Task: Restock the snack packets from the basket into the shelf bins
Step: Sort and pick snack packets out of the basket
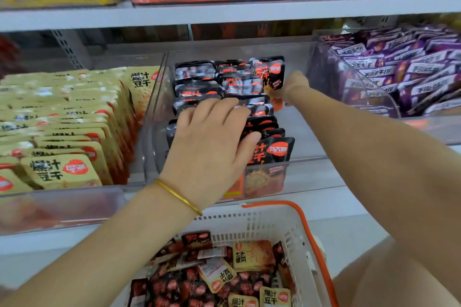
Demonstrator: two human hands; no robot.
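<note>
The right hand (295, 87) has its grip closed on one black packet (270, 73). It pinches the packet by the lower edge and holds it up at the back of the clear bin (301, 132). The left hand (212, 142) lies on top of the row of black packets (197, 75) in the same bin. Its fingers are spread and mostly straight, so it presses on them and holds nothing. This bin sits on the shelf between a bin of tan packets (62, 132) on the left and a bin of purple packets (399, 70) on the right. Lower down, near the person, the white basket (272, 222) with the orange rim has lots more packets (199, 281) in it, black and tan mixed up. The pinch is only on the packet's edge, so I think it could slip and drop flat, or fall into the bare side of the bin. If the left hand lifts too soon, the row may tip over and close the gap. Because the basket is mixed, a tan packet could also end up in the black bin by mistake.
</note>
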